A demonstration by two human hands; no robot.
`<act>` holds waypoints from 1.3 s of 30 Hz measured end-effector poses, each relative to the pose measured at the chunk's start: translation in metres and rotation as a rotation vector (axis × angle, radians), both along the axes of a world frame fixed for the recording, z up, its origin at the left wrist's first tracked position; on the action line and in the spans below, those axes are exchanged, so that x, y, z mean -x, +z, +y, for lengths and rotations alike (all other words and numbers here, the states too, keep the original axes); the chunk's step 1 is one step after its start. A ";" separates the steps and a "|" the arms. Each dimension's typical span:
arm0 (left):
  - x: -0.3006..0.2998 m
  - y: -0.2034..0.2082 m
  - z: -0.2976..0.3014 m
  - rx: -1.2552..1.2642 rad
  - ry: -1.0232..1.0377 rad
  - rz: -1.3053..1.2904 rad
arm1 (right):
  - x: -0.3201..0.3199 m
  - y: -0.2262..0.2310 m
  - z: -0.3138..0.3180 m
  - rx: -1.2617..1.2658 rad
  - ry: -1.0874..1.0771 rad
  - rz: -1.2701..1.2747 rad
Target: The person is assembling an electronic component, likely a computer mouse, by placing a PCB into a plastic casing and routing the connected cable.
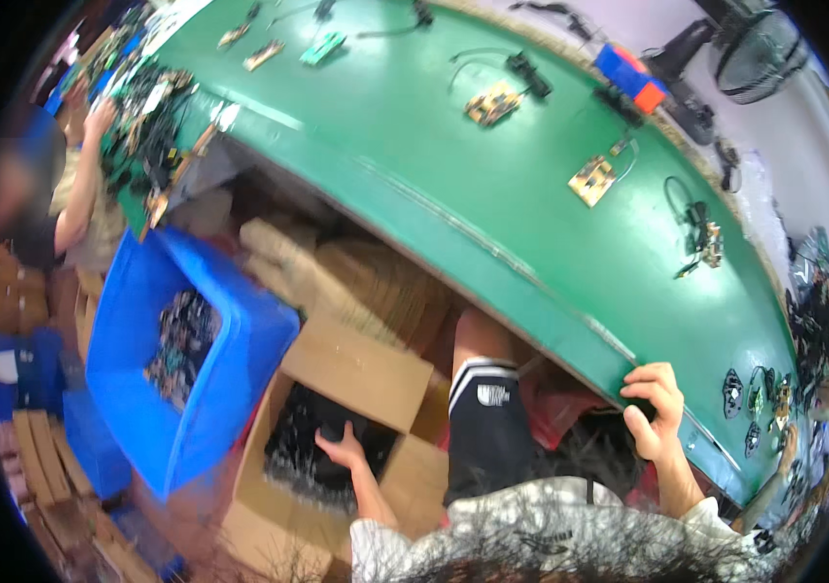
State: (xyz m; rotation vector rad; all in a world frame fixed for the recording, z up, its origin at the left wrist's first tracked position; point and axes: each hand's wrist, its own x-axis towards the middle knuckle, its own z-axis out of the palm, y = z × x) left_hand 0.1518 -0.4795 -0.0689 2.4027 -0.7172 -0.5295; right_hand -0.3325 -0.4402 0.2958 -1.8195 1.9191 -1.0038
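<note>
Thumb and fingers of the left hand stand somewhat apart at a dark piece among the black pieces; whether they are clamped on it, I cannot tell. Those pieces lie inside an open cardboard box, its flaps folded outward, on the near side of the green table and left of the person's leg. They cover the part of the box's inside that shows, too blurred to tell singly.

The right hand is at the table's near edge, fingers curled, thumb apart from them, nothing visible between.

Just left of the box, a large blue bin holds a heap of small dark and greenish parts. Beyond it, at the far left, a co-worker's hand is at a pile of dark and green parts. Along the table's far edge, a small blue and red container stands behind spaced-out circuit boards; its contents cannot be made out.
</note>
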 end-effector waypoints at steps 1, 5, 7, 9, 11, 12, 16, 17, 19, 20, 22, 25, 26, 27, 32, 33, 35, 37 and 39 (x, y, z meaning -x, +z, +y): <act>0.011 0.017 -0.003 0.016 0.024 -0.018 | 0.005 0.001 0.000 -0.006 -0.003 0.014; -0.049 0.039 0.042 0.114 0.139 -0.070 | 0.000 0.009 0.000 0.036 0.032 -0.043; -0.083 0.038 0.064 0.158 0.206 -0.056 | -0.002 0.002 -0.001 0.070 0.053 -0.069; -0.084 0.042 0.069 0.216 0.254 -0.017 | 0.004 -0.014 0.001 0.115 0.086 -0.092; -0.064 0.046 0.075 0.198 0.280 0.055 | 0.011 -0.014 0.014 0.097 0.027 -0.129; -0.073 0.050 0.080 0.200 0.292 0.025 | 0.010 -0.014 0.014 0.086 -0.001 -0.204; -0.085 0.065 0.091 0.378 0.368 0.211 | 0.000 -0.014 0.008 0.147 0.004 -0.202; -0.086 0.068 0.087 0.405 0.419 0.243 | -0.001 -0.011 0.009 0.141 0.004 -0.193; -0.071 0.081 0.069 0.435 0.422 0.275 | 0.000 -0.009 0.006 0.163 0.003 -0.190; -0.063 0.089 0.060 0.447 0.436 0.304 | 0.000 -0.009 0.008 0.165 0.009 -0.184; -0.046 0.114 0.033 0.513 0.391 0.367 | -0.001 -0.009 0.007 0.173 -0.002 -0.169; -0.023 0.175 -0.023 0.738 0.298 0.672 | 0.000 -0.012 0.005 0.191 0.001 -0.175; -0.026 0.199 -0.038 0.818 0.211 0.716 | -0.004 -0.013 0.001 0.194 0.026 -0.198; -0.024 0.220 -0.058 0.909 0.043 0.772 | -0.006 -0.013 0.000 0.206 0.029 -0.208; 0.058 0.310 -0.208 1.027 -0.461 1.012 | -0.004 -0.010 0.001 0.239 0.010 -0.206; 0.086 0.328 -0.237 0.994 -0.514 1.091 | -0.003 -0.010 0.002 0.237 0.003 -0.207; 0.124 0.353 -0.293 0.930 -0.550 1.173 | -0.006 -0.010 0.002 0.240 -0.001 -0.221; 0.167 0.367 -0.336 0.786 -0.588 1.155 | -0.005 -0.011 0.002 0.201 -0.003 -0.243; 0.204 0.371 -0.367 0.696 -0.529 1.016 | -0.003 -0.012 0.005 0.212 -0.007 -0.240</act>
